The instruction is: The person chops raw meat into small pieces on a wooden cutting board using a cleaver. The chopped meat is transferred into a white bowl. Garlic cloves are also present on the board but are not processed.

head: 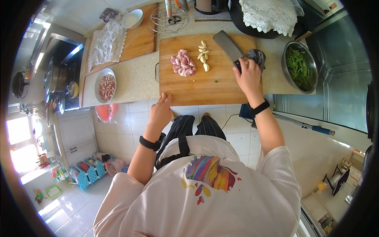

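On a wooden cutting board (189,91) lie a pile of raw meat pieces (183,63) and, to its right, a row of peeled garlic cloves (203,56). A cleaver (228,44) rests flat at the upper right of the board, blade pointing up and left. My right hand (248,75) is over the cleaver's dark handle, beside a crumpled dark grey cloth (256,57); whether the fingers are closed round the handle is not plain. My left hand (161,111) touches the board's front left corner with its fingertips and holds nothing.
Left of the board stands a white bowl of diced meat (106,86). A steel bowl of chopped greens (299,69) is at the right. Behind are a wire rack (168,22), a second wooden board (139,41) with a lace cloth (108,44), and a small white bowl (133,19).
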`<action>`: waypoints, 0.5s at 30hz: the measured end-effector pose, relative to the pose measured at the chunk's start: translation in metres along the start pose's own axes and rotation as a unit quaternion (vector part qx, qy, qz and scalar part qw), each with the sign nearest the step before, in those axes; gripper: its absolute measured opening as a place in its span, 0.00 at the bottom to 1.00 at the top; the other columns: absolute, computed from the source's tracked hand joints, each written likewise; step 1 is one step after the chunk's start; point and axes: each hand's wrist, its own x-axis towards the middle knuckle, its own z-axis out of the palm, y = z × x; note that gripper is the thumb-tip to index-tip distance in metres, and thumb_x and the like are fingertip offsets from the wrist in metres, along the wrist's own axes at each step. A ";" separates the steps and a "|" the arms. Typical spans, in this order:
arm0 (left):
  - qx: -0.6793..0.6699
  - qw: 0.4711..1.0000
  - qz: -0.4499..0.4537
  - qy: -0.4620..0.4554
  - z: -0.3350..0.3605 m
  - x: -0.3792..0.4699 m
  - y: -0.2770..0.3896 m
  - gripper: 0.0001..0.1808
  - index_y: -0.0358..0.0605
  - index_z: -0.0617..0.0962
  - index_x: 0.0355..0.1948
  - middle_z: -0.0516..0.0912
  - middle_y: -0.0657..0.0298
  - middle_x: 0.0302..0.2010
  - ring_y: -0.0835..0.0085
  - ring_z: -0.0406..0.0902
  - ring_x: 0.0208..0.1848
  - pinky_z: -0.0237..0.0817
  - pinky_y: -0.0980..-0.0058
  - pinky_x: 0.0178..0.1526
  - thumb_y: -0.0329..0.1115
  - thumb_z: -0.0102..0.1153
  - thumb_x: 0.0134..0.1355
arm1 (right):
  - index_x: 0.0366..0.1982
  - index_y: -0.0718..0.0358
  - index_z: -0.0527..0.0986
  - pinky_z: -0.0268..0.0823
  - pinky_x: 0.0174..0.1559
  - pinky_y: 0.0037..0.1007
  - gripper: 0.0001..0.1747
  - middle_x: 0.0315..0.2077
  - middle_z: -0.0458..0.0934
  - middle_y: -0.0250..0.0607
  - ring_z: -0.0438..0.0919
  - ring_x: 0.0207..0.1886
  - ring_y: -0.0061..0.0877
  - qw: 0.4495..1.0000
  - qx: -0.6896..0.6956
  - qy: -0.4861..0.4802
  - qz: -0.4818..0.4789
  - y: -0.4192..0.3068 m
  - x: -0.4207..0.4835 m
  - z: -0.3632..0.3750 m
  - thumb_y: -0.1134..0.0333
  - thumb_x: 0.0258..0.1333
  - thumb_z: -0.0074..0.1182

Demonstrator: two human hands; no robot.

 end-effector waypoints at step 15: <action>-0.654 0.550 -0.050 -0.517 0.067 0.019 0.071 0.23 0.37 0.67 0.59 0.73 0.52 0.56 0.66 0.70 0.60 0.62 0.70 0.61 0.25 0.49 0.62 | 0.37 0.62 0.77 0.68 0.34 0.26 0.09 0.25 0.78 0.37 0.76 0.30 0.24 0.930 0.273 0.157 0.191 0.073 0.010 -0.048 0.74 0.52 0.52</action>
